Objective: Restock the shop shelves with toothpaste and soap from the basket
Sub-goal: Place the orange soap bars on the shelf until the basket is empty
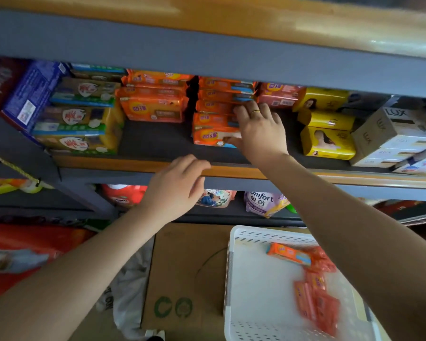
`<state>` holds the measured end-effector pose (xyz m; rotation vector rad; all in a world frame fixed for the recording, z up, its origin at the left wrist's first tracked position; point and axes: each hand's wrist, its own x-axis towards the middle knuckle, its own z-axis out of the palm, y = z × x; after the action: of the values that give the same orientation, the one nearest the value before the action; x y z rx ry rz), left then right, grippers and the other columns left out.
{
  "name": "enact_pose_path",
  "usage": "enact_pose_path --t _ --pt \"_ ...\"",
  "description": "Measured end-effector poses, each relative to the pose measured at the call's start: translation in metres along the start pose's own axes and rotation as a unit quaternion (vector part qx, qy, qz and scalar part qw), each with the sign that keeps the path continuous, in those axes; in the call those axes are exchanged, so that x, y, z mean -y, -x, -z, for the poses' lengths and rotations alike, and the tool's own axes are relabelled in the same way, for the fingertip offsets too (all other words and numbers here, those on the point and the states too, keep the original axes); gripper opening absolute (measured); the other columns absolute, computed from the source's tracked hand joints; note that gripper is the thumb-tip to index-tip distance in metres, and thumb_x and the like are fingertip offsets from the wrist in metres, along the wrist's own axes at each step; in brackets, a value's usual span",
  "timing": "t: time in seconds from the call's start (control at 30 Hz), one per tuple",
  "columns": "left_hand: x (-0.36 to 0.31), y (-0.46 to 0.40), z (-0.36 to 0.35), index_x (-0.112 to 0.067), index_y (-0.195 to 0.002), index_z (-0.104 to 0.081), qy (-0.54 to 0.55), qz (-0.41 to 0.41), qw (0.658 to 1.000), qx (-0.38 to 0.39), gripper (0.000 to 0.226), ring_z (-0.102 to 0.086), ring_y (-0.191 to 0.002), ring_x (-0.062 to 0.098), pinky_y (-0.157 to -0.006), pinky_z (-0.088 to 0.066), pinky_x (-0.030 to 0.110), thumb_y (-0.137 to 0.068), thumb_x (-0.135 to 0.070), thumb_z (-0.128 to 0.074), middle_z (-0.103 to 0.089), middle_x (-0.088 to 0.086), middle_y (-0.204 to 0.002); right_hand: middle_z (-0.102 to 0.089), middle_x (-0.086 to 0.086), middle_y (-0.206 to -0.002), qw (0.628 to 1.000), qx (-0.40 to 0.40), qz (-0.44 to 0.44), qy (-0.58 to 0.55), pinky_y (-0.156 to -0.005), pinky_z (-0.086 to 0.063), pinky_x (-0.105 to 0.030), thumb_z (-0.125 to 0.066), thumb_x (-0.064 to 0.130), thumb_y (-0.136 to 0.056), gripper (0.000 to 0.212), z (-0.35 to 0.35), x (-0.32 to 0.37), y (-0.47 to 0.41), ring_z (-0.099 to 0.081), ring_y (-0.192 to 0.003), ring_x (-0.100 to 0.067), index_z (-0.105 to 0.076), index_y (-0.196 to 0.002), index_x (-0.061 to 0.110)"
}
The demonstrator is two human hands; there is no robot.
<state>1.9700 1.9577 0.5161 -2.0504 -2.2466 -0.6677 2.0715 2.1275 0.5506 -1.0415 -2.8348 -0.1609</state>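
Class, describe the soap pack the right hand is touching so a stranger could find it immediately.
Find the grey shelf at hand height. Its middle stack of orange packs has the right hand against it. The soap pack is the stack's front bottom one, under the thumb.

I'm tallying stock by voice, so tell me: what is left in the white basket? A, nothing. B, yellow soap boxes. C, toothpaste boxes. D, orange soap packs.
D: several orange soap packs lie in the white basket, blurred but plainly orange.
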Motion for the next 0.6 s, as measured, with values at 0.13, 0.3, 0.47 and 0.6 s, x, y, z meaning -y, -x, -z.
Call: enact_pose_path --t 0.13,0.3,0.47,0.6 --pt "-0.025 0.014 -0.022 -0.012 -0.096 -0.061 0.023 -0.001 0.996 0.088 0.032 -0.065 -0.072 0.021 -0.046 -0.045 0.025 -0.084 -0.026 -0.035 -0.066 0.003 -0.087 -0.049 -0.016 -0.128 0.989 -0.042 -0.021 -0.139 -0.093 -0.039 -0.042 -0.065 0.037 -0.082 0.054 0.007 -0.015 0.023 -0.044 -0.116 -0.035 -0.049 -0.124 0.008" --pt "-0.079 0.019 -0.058 -0.016 -0.114 -0.053 0.067 0.013 0.980 0.185 0.024 -0.060 -0.092 0.020 -0.064 -0.043 0.030 -0.093 -0.021 -0.042 -0.058 -0.001 -0.115 -0.053 0.000 -0.087 0.938 -0.134 -0.080 -0.308 -0.060 -0.041 -0.031 -0.049 0.023 -0.087 0.020 0.001 -0.061 0.121 -0.053 -0.078 -0.024 -0.057 -0.090 0.006" --pt "-0.129 0.026 -0.118 -0.016 -0.118 -0.050 0.045 0.026 0.942 0.333 0.029 -0.055 -0.107 0.024 -0.078 -0.048 0.037 -0.092 -0.022 -0.040 -0.049 0.003 -0.123 -0.056 -0.004 -0.072 0.928 0.022 -0.203 -0.311 -0.061 -0.044 -0.035 -0.056 0.008 -0.084 0.004 -0.063 -0.118 0.236 -0.050 -0.063 -0.024 -0.058 -0.086 0.004" --pt "-0.157 0.044 -0.168 -0.013 -0.125 -0.046 0.036 0.014 0.905 0.423 0.034 -0.054 -0.108 0.027 -0.076 -0.045 0.037 -0.092 -0.019 -0.039 -0.045 0.005 -0.129 -0.066 -0.013 -0.097 0.902 0.202 -0.267 -0.271 -0.070 -0.045 -0.034 -0.056 0.009 -0.085 0.018 -0.127 -0.145 0.290 -0.061 -0.087 -0.032 -0.061 -0.102 0.007"
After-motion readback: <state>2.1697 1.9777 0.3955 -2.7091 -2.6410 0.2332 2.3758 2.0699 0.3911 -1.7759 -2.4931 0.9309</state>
